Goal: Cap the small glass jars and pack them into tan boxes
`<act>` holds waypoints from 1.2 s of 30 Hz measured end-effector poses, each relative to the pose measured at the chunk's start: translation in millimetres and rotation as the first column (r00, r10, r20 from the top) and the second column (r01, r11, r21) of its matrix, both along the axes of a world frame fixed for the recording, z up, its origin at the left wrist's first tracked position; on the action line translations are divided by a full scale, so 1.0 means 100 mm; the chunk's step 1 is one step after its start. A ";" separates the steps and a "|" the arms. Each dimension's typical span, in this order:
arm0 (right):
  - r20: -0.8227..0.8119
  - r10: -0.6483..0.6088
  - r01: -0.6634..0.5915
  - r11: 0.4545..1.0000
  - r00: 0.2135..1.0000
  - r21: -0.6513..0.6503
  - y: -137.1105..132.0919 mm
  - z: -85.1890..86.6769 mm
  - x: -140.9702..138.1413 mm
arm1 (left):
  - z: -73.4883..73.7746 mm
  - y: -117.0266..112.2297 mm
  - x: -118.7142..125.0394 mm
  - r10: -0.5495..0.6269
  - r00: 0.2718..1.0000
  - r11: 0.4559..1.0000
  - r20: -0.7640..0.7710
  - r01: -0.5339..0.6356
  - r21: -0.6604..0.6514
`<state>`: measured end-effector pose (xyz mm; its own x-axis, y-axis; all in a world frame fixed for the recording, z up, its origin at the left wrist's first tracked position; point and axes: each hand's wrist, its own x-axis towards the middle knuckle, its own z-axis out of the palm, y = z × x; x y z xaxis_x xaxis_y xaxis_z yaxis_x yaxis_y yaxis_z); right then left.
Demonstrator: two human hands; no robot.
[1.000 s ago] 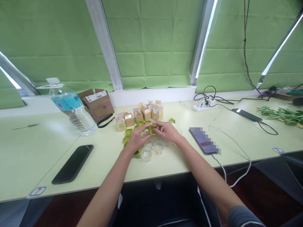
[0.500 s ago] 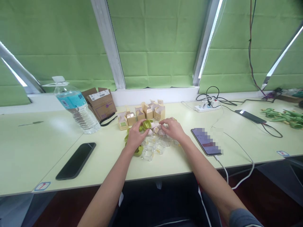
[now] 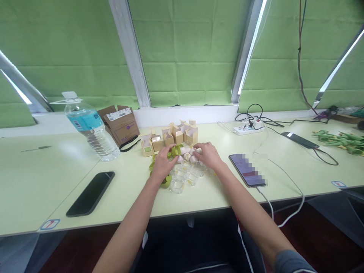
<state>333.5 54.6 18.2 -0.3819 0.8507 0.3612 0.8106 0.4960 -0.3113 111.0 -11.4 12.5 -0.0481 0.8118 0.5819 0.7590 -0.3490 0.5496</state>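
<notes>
My left hand is closed, with thumb and fingers on a small olive-green plastic cup held just above the pile. Facing it, my right hand has thumb and fingertips curled in at a small pale pink rounded piece. More pale pieces lie between the hands. Several clear plastic cups are heaped nearer to me. Other green plastic parts lie beside and under my left hand, partly hidden by it.
Behind the pile stands a row of small open cardboard boxes. To the left are a water bottle, a brown carton and a dark phone. On the right lie a charging phone, a power strip and green stems.
Both hands stay almost where they were. The green cup in my left hand has turned slightly. The whole view has shifted a little.
</notes>
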 end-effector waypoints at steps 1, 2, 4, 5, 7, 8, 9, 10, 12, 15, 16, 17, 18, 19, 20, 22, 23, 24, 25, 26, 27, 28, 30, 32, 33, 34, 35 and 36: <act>-0.007 -0.009 0.009 1.000 1.000 -0.006 0.00 0.00 -0.01 | 0.00 0.00 0.00 -0.009 1.000 1.000 0.000 0.009 0.002; -0.014 -0.018 0.018 1.000 1.000 -0.011 0.01 -0.01 -0.01 | 0.00 0.00 0.00 -0.016 1.000 1.000 -0.001 0.016 0.005; -0.028 -0.036 0.036 0.999 0.999 -0.019 0.03 -0.03 -0.02 | -0.01 0.00 0.00 -0.026 1.000 1.000 -0.004 0.026 0.008; -0.035 -0.041 0.041 0.999 0.999 -0.021 0.04 -0.04 -0.03 | -0.01 0.00 0.00 -0.030 1.000 1.000 -0.005 0.030 0.008; -0.051 -0.036 0.035 0.999 0.998 -0.018 0.06 -0.06 -0.03 | -0.01 0.01 0.00 -0.036 0.999 0.999 -0.007 0.036 0.006; -0.062 -0.027 0.027 1.000 0.998 -0.008 0.07 -0.07 -0.02 | -0.02 0.01 0.00 -0.039 0.999 0.999 -0.007 0.039 0.007; -0.075 -0.017 0.017 1.000 0.997 0.007 0.08 -0.07 -0.02 | -0.02 0.01 0.00 -0.038 0.999 0.999 -0.008 0.038 0.010; -0.088 -0.008 0.010 1.000 0.996 0.022 0.08 -0.08 -0.02 | -0.02 0.02 0.00 -0.034 0.999 0.999 -0.008 0.034 0.014; -0.111 0.001 0.003 0.999 0.994 0.040 0.07 -0.08 -0.01 | -0.03 0.02 -0.01 -0.021 1.000 0.999 -0.010 0.021 0.026; -0.131 0.006 -0.003 1.000 0.991 0.020 0.05 -0.07 -0.01 | -0.03 0.02 -0.01 -0.012 1.000 1.000 -0.013 0.012 0.019; -0.138 0.009 -0.008 1.000 0.990 0.011 0.05 -0.07 -0.02 | -0.03 0.02 -0.01 -0.014 1.000 1.000 -0.011 0.014 0.011; -0.148 0.015 -0.014 1.000 0.989 0.007 0.05 -0.06 -0.02 | -0.02 0.01 -0.01 -0.015 1.000 1.000 -0.008 0.015 0.002; -0.162 0.020 -0.019 1.000 0.987 0.009 0.04 -0.06 -0.02 | -0.02 0.01 0.00 -0.015 1.000 1.000 -0.004 0.015 -0.007; -0.180 0.025 -0.023 1.000 0.983 0.015 0.04 -0.06 -0.02 | -0.01 0.00 0.00 -0.013 1.000 1.000 0.000 0.013 -0.015; -0.201 0.029 -0.025 0.999 0.979 0.024 0.04 -0.05 -0.02 | -0.01 0.00 0.00 -0.010 1.000 1.000 0.003 0.010 -0.021; -0.260 0.048 -0.036 0.998 0.964 0.053 0.05 -0.05 -0.02 | 0.00 -0.01 0.01 -0.011 1.000 1.000 0.008 0.012 -0.025; -0.297 0.067 -0.048 0.996 0.953 0.071 0.05 -0.04 -0.02 | 0.00 -0.01 0.01 -0.016 1.000 1.000 0.008 0.016 -0.023; -0.337 0.093 -0.066 0.994 0.937 0.091 0.04 -0.04 -0.02 | 0.01 -0.01 0.01 -0.021 1.000 1.000 0.008 0.021 -0.019; -0.380 0.126 -0.090 0.990 0.916 0.111 0.04 -0.03 -0.02 | 0.01 -0.01 0.01 -0.027 1.000 1.000 0.008 0.027 -0.013; -0.424 0.162 -0.118 0.985 0.891 0.129 0.03 -0.03 -0.02 | 0.01 -0.01 0.01 -0.032 0.999 0.999 0.007 0.032 -0.008; -0.465 0.198 -0.148 0.979 0.863 0.142 0.02 -0.02 -0.02 | 0.01 -0.01 0.01 -0.037 0.999 0.999 0.007 0.037 -0.006; -0.501 0.231 -0.177 0.972 0.834 0.153 0.00 -0.01 -0.03 | 0.01 -0.01 0.01 -0.040 0.999 0.999 0.007 0.040 -0.004; -0.554 0.285 -0.227 0.959 0.782 0.172 -0.04 0.01 -0.04 | 0.02 -0.02 0.01 -0.055 0.998 0.999 0.011 0.055 0.000; -0.581 0.331 -0.271 0.944 0.744 0.191 -0.08 0.03 -0.06 | 0.03 -0.03 0.01 -0.080 0.997 0.997 0.014 0.080 0.013; -0.590 0.351 -0.294 0.936 0.727 0.194 -0.11 0.04 -0.07 | 0.03 -0.04 0.02 -0.093 0.996 0.995 0.013 0.093 0.025; -0.598 0.368 -0.320 0.928 0.712 0.191 -0.13 0.06 -0.08 | 0.04 -0.04 0.02 -0.104 0.995 0.994 0.008 0.104 0.038; -0.603 0.379 -0.340 0.922 0.702 0.184 -0.14 0.06 -0.09 | 0.05 -0.05 0.03 -0.111 0.994 0.992 0.001 0.111 0.053; -0.607 0.386 -0.356 0.918 0.695 0.177 -0.16 0.07 -0.10 | 0.05 -0.06 0.04 -0.116 0.993 0.991 -0.008 0.116 0.067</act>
<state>323.4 38.9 24.7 -0.3425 0.6667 0.6620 0.1919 0.7394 -0.6454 114.6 -17.0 17.6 0.0469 0.7705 0.6357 0.7135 -0.4712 0.5185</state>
